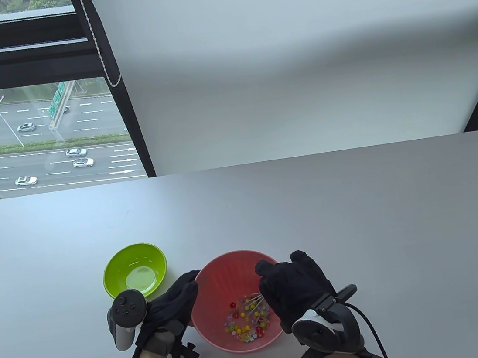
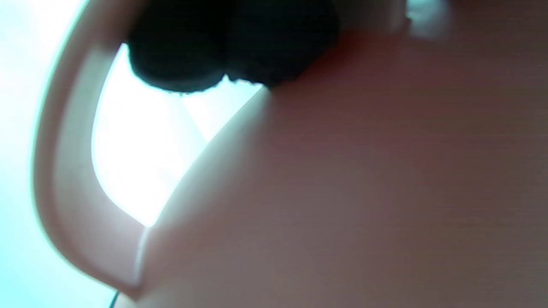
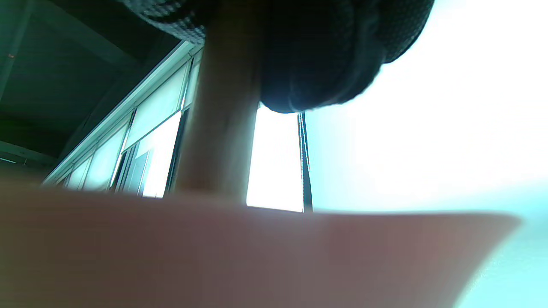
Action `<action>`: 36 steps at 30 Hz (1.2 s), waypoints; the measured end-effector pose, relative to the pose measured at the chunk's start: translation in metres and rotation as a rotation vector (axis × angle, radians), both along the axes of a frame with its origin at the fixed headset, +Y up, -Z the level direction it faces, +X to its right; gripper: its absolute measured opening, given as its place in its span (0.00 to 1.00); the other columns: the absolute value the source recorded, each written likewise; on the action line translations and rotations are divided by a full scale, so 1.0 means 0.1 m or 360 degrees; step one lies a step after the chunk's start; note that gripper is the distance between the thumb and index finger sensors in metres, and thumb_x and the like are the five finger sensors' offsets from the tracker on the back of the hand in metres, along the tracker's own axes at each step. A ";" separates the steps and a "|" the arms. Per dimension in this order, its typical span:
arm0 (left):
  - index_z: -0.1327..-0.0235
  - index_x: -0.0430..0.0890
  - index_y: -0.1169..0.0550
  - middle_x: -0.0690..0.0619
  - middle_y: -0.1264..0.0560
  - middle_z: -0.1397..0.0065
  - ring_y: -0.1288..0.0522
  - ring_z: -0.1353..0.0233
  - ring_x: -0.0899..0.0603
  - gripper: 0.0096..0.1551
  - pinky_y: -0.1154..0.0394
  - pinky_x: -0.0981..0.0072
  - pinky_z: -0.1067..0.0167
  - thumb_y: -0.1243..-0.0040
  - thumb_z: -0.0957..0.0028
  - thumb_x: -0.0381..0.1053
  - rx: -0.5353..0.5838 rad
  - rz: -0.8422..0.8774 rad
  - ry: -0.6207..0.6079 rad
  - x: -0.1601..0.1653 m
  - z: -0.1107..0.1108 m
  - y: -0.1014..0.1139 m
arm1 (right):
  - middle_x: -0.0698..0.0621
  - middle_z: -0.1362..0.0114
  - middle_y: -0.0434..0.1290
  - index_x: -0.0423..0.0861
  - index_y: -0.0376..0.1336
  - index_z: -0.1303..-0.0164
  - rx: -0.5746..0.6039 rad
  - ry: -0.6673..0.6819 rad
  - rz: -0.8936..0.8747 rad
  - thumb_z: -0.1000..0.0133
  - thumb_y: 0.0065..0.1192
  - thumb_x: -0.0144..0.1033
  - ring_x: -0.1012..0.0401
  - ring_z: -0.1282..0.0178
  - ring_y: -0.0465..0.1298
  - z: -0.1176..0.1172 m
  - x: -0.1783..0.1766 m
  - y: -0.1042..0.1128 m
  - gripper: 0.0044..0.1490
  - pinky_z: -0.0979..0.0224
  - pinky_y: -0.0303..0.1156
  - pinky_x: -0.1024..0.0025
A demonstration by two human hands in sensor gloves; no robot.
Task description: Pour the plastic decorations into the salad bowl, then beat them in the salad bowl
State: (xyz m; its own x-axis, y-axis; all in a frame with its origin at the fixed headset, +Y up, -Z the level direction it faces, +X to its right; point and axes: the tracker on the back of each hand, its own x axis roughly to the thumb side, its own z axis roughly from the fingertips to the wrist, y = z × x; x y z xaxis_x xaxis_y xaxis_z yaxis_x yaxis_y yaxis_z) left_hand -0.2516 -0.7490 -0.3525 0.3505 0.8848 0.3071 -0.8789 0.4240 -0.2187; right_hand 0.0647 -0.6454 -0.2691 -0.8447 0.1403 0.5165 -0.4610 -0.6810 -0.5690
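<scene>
Black sensor gloves cover both hands at the near edge of the desk (image 1: 356, 198). The right hand (image 1: 295, 290) is curled round the handle of a whisk (image 1: 255, 304), whose wires dip among the plastic decorations (image 1: 246, 321), small red, yellow and green bits lying in the bottom of the salad bowl (image 1: 225, 273). In the right wrist view the pale handle rises from behind the bowl's pink wall up into the curled glove. The left hand (image 1: 174, 304) lies against the bowl's left side, its fingers (image 2: 231, 47) resting on the rim; in the left wrist view the dark fingertips sit at the edge of the pink wall. The pink salad bowl stands near the desk's front, just right of centre. Just beyond the left hand, to the left, stands a green bowl (image 1: 135, 269), apart from the pink one. Farther off, past the desk's far edge, a window (image 1: 35, 135) looks down on a road with cars, and a pale blind (image 1: 292, 49) hangs to its right.
</scene>
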 end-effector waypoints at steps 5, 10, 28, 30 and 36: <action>0.30 0.40 0.26 0.52 0.18 0.67 0.19 0.59 0.41 0.40 0.33 0.38 0.31 0.55 0.39 0.69 0.0000 0.0000 0.0000 0.00 0.00 0.00 | 0.59 0.46 0.77 0.60 0.58 0.28 -0.0017 0.0012 -0.0051 0.36 0.52 0.56 0.59 0.60 0.79 0.00 0.02 0.01 0.27 0.23 0.66 0.53; 0.30 0.40 0.26 0.52 0.18 0.67 0.19 0.59 0.41 0.40 0.33 0.38 0.31 0.55 0.39 0.69 0.0000 0.0000 0.0000 0.00 0.00 0.00 | 0.58 0.47 0.78 0.59 0.58 0.28 -0.0127 0.0081 -0.0158 0.36 0.52 0.56 0.59 0.61 0.79 -0.03 0.02 -0.01 0.27 0.24 0.66 0.52; 0.30 0.40 0.25 0.52 0.18 0.67 0.19 0.59 0.41 0.40 0.33 0.38 0.31 0.55 0.39 0.69 0.0000 0.0000 0.0000 0.00 0.00 0.00 | 0.56 0.42 0.79 0.58 0.60 0.32 -0.0176 0.0115 -0.0143 0.40 0.61 0.56 0.58 0.56 0.83 -0.05 -0.05 -0.05 0.28 0.24 0.67 0.53; 0.30 0.40 0.25 0.52 0.18 0.67 0.19 0.59 0.41 0.40 0.33 0.38 0.31 0.55 0.39 0.69 0.0000 0.0000 0.0000 0.00 0.00 0.00 | 0.57 0.42 0.79 0.59 0.60 0.32 -0.0135 0.0083 -0.0089 0.40 0.61 0.57 0.59 0.55 0.83 -0.04 -0.06 -0.04 0.28 0.24 0.67 0.54; 0.30 0.40 0.26 0.52 0.18 0.67 0.19 0.59 0.41 0.40 0.33 0.38 0.31 0.55 0.39 0.69 0.0000 0.0000 0.0000 0.00 0.00 0.00 | 0.57 0.41 0.79 0.59 0.60 0.32 -0.0073 0.0042 -0.0014 0.39 0.60 0.56 0.59 0.55 0.83 -0.02 -0.06 -0.02 0.27 0.24 0.67 0.54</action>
